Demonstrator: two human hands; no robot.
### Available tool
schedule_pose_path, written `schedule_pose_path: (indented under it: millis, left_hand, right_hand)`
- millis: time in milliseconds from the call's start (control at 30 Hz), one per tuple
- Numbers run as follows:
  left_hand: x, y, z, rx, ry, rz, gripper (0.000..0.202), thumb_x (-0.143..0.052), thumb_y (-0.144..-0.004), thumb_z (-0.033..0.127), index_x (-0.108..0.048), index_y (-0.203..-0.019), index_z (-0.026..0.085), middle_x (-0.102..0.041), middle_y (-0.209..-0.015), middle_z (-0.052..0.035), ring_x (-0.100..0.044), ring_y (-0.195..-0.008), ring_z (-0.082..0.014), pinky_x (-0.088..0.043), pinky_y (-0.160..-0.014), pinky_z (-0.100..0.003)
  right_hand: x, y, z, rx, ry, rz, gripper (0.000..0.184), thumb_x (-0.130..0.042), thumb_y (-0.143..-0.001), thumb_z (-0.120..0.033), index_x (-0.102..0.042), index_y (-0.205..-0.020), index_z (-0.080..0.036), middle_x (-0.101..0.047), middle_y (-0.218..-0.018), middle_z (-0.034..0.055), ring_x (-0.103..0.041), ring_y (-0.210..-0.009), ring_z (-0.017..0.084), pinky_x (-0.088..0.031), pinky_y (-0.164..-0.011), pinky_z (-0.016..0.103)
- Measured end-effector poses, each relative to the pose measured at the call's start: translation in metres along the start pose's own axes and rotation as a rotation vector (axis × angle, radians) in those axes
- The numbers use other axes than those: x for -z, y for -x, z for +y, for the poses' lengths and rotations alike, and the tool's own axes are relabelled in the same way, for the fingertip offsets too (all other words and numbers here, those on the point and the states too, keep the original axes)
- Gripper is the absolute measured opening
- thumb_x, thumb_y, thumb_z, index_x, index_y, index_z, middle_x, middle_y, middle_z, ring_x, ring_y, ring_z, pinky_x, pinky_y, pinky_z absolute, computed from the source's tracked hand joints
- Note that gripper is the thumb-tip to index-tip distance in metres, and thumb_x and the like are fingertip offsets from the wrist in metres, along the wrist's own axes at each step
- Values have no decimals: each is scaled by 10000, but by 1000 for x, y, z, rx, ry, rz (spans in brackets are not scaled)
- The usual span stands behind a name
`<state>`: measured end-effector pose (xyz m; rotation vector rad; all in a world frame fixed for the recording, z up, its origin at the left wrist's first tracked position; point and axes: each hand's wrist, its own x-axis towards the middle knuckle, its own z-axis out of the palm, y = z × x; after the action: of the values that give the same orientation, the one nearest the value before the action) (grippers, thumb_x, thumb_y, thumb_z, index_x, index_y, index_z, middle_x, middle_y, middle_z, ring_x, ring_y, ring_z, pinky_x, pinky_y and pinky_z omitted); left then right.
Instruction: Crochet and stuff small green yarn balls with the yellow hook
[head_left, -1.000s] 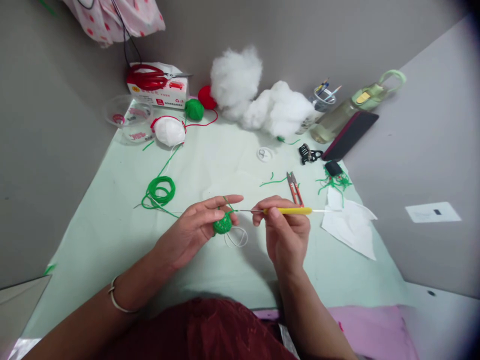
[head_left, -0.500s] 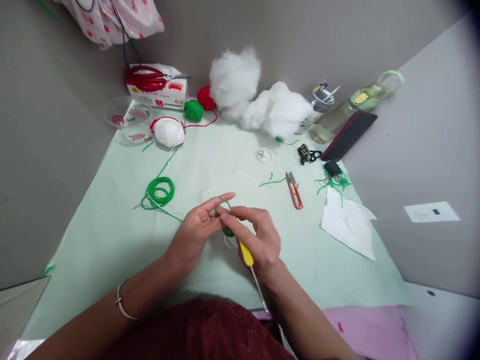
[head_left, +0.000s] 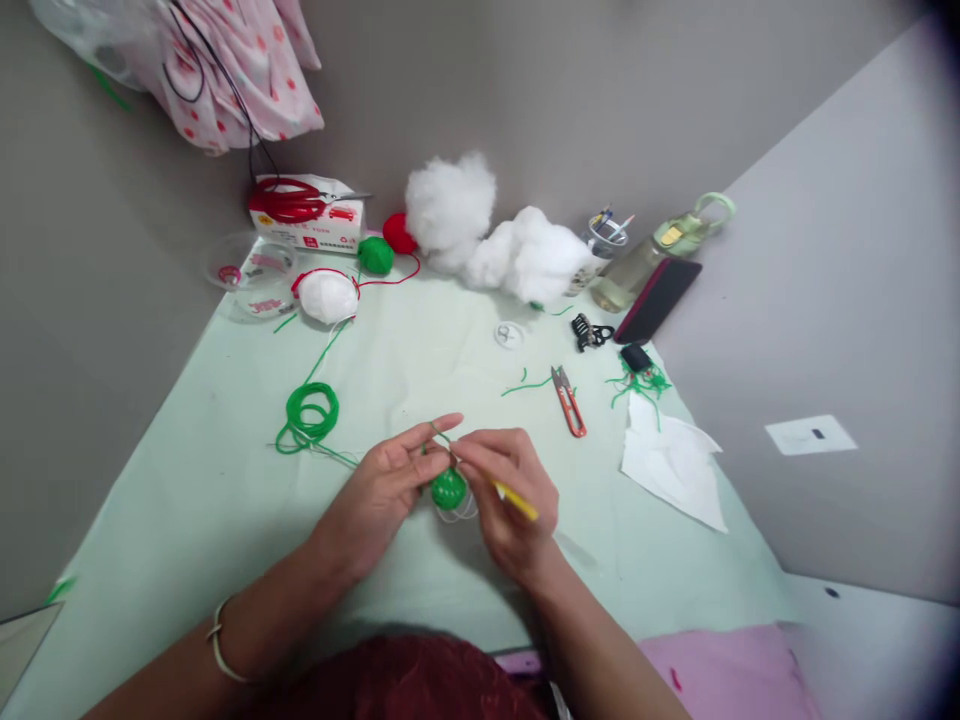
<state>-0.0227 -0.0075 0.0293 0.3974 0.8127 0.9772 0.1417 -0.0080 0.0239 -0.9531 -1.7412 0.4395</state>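
Note:
My left hand (head_left: 382,482) pinches a small green crocheted piece (head_left: 448,489) between thumb and fingers, with green yarn running over its raised index finger. My right hand (head_left: 514,495) is closed around a yellow-handled crochet hook (head_left: 517,499), whose tip meets the top edge of the piece; the tip itself is hidden by fingers. Loops of thin white thread hang just below the green piece. To the left, a loose coil of green yarn (head_left: 309,415) lies on the table, and a strand leads from it toward my left hand.
Orange thread snips (head_left: 570,402) and torn white paper (head_left: 671,465) lie to the right. Behind are white stuffing (head_left: 525,255), a green yarn ball (head_left: 376,256), a white yarn ball (head_left: 328,296), a clear plastic tub (head_left: 255,275), a bottle (head_left: 645,250) and a leaning phone (head_left: 658,300).
My right hand has turned the hook, so its handle now points right and its metal end no longer shows below. More of the green piece is visible. The view has tilted up.

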Motion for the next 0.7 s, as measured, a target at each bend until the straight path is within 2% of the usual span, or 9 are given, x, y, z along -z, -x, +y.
schedule_pose_path:
  millis: [67,133,233,300,333,400,500,567,700]
  left_hand:
    - [1,0,3,-17,-5,17,468,-852,-813,259,-760,-1263,174,-693,-826,-20,-607,-772,-135,-458,-763,-252]
    - [1,0,3,-112,-63,60,492,-860,-806,237,-750,-1285,207,-662,-797,12,-585,-759,-120,-452,-768,-237]
    - [0,2,-2,-174,-130,74,625,-852,-819,219,-663,-1412,270,-661,-841,29,-609,-851,-129,-461,-866,-243]
    - [0,1,-4,-81,-90,25,624,-841,-833,240,-651,-1427,248,-673,-870,10,-620,-869,-141,-469,-866,-258]
    - [0,1,-3,-31,-56,-4,588,-836,-839,257,-671,-1403,226,-668,-858,2,-613,-842,-140,-470,-834,-257]
    - [2,0,0,10,-2,-44,494,-829,-847,281,-727,-1322,193,-647,-817,-4,-578,-770,-127,-455,-760,-249]
    - [5,-2,4,-37,-27,-42,445,-844,-827,263,-766,-1262,207,-645,-803,-2,-560,-734,-116,-431,-719,-245]
    - [6,-2,3,-56,-83,-37,474,-862,-803,250,-767,-1267,226,-689,-852,-16,-597,-773,-130,-446,-754,-257]
    - [4,-2,0,-66,-99,-31,510,-889,-774,250,-767,-1269,254,-757,-985,-48,-666,-908,-169,-478,-850,-281]
  right_hand:
    - [3,-4,0,-126,-169,58,209,-595,-1002,-162,-776,-1065,-247,-743,-887,58,-688,-761,180,-592,-639,325]
    - [4,-6,0,-227,-270,63,203,-577,-1016,-179,-768,-1016,-245,-729,-841,40,-664,-704,169,-574,-606,316]
    - [1,-4,0,-132,-108,-32,225,-612,-986,-134,-783,-1066,-258,-746,-934,61,-697,-805,184,-585,-665,323]
    - [-1,-1,1,-28,-3,-34,275,-627,-968,-107,-783,-1127,-268,-755,-1002,77,-709,-886,199,-593,-718,336]
    - [0,-1,2,-25,-24,-2,278,-620,-972,-110,-781,-1134,-268,-755,-995,76,-705,-881,199,-591,-718,340]
    - [2,-2,5,-140,-197,82,227,-607,-989,-146,-786,-1072,-259,-740,-901,55,-681,-788,184,-573,-678,337]
    - [5,-8,7,-339,-493,131,164,-629,-994,-229,-789,-954,-238,-707,-809,30,-613,-638,145,-526,-588,309]
    - [3,-11,6,-379,-557,72,147,-657,-983,-261,-792,-932,-232,-741,-860,45,-643,-678,153,-544,-603,310]
    - [-1,-11,2,-391,-460,-63,161,-636,-1002,-249,-796,-986,-238,-795,-954,58,-713,-792,169,-605,-703,319]
